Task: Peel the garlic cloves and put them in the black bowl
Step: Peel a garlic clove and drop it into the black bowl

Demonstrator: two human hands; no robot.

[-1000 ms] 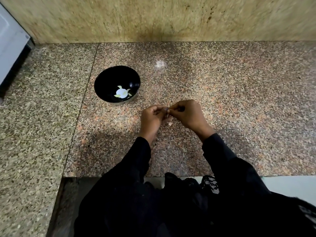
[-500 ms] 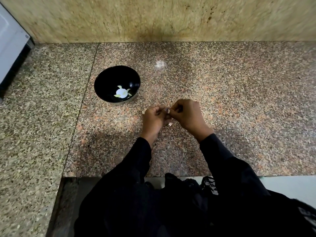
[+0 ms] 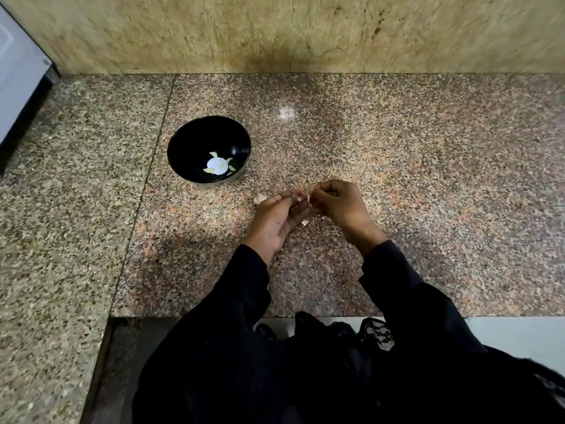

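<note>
Both hands, left (image 3: 276, 220) and right (image 3: 339, 203), pinch one clove (image 3: 305, 199) above the table's middle (bowl (image 3: 189, 142) near, leftward); the small clove could slip from fingertips and roll away.

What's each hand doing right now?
Left hand: pinching the garlic clove at its fingertips.
Right hand: fingers curled, pinching the clove's skin.

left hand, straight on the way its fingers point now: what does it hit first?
The left hand points up and to the right, fingers meeting the right hand around a garlic clove. So it would likely meet that clove and the right hand first; the black bowl sits off that line.
</note>
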